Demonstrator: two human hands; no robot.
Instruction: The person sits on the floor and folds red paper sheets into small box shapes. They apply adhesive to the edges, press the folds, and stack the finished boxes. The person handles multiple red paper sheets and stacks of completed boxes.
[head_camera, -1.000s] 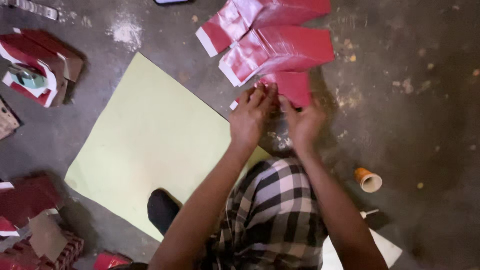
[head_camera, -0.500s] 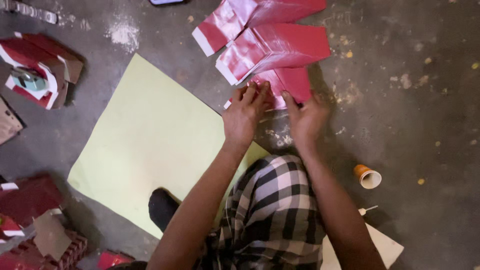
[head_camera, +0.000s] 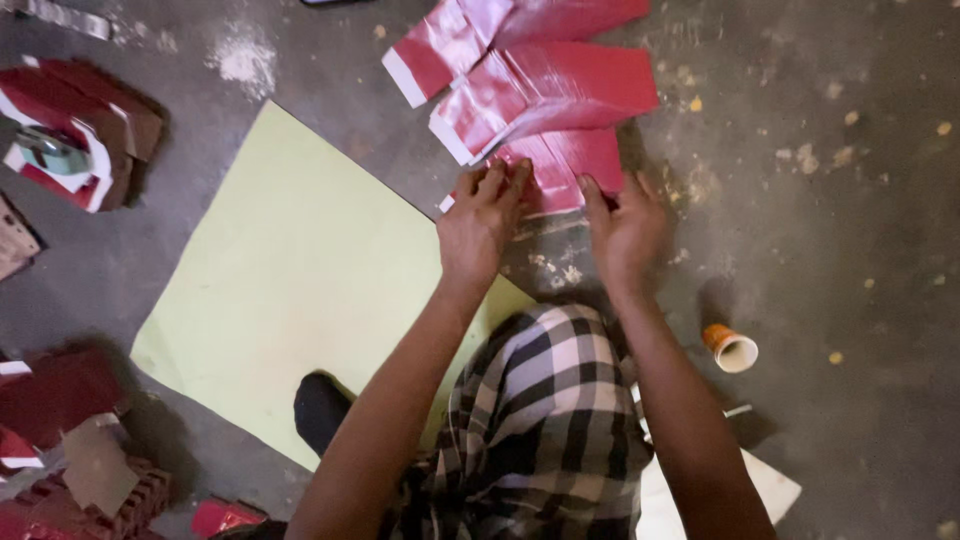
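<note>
On the grey floor (head_camera: 850, 200), the left hand (head_camera: 480, 220) and right hand (head_camera: 625, 225) press flat, fingers loosely spread and gripping nothing, pinning the nearest red sheet (head_camera: 565, 165) so that it lies smooth beside the pale green paper (head_camera: 290, 270).

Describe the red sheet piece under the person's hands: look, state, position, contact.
The nearest red piece is a flat, glossy, foil-like sheet with fine lengthwise creases and a white strip at its left end. It lies on the grey concrete floor, partly tucked under a larger red piece beyond it. The left hand presses its near left edge with bent fingers; the right hand touches its near right edge.
</note>
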